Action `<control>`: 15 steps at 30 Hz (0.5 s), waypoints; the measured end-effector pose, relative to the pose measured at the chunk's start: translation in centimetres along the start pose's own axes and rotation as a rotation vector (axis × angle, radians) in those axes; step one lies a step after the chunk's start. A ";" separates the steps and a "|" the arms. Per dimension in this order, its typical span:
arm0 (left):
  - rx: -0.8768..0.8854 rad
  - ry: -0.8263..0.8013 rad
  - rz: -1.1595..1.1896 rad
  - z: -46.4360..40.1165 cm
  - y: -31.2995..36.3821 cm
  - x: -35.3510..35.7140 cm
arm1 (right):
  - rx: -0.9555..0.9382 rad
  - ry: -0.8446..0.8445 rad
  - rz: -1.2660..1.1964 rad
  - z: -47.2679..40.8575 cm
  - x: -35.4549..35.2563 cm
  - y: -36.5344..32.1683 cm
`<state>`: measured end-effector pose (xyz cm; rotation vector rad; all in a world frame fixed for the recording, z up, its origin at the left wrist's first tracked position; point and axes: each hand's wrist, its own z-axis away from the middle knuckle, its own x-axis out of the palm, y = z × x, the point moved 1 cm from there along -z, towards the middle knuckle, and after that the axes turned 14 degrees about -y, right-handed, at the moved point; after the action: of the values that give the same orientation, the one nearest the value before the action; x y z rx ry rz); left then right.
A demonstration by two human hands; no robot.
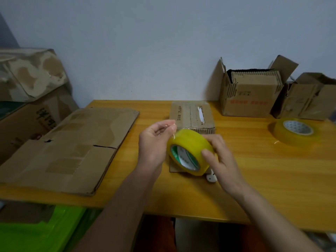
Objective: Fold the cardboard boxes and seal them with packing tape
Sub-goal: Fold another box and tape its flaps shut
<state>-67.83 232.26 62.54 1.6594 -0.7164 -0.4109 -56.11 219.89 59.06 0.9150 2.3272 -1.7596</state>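
While the right hand (221,159) wraps its grip round the yellow tape roll (190,151) at frame centre, thumb on the near rim and fingers over the far side, we see the left hand (154,140) pinching the loose tape end between thumb and fingertips, just above the roll's upper left edge. The roll is tilted, with its green-printed core facing lower left, and is held above the surface (254,179).

Directly behind the roll sits a small folded cardboard box (190,115), top flaps closed, with clear tape along the seam and a white torn streak on it. We can't tell whether the roll touches the box. A bit of cardboard and a small white object (211,178) show just under the roll; we can't identify the object.

Left of centre: a stack of flattened cardboard (72,148) lying flat on the surface, with old tape patches on it.

Upper right: an open box (249,95) packed with upright flattened cartons, and another open box (309,100) just beside it at the frame's right edge. A second tape roll (294,131) lies flat on the surface in front of them, well apart from the hands.

Far left: larger cartons (31,84) stacked off the surface. Lower left: green plastic bin (36,233) below the surface edge.
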 end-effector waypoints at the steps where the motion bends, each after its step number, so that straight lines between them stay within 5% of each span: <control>1: -0.005 0.011 0.039 -0.1 0.1 0.5 | 0.025 -0.030 -0.051 0.9 0.5 0.1; 8: -0.167 -0.026 0.399 0.4 0.0 2.5 | 0.175 0.298 -0.081 2.1 0.0 2.0; 15: -0.417 -0.094 0.376 1.0 -0.5 2.4 | 0.113 0.500 0.151 1.6 -2.6 1.1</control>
<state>-66.57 229.95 62.14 1.0912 -0.9225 -0.3407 -53.88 217.64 58.60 1.6688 2.3510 -1.7729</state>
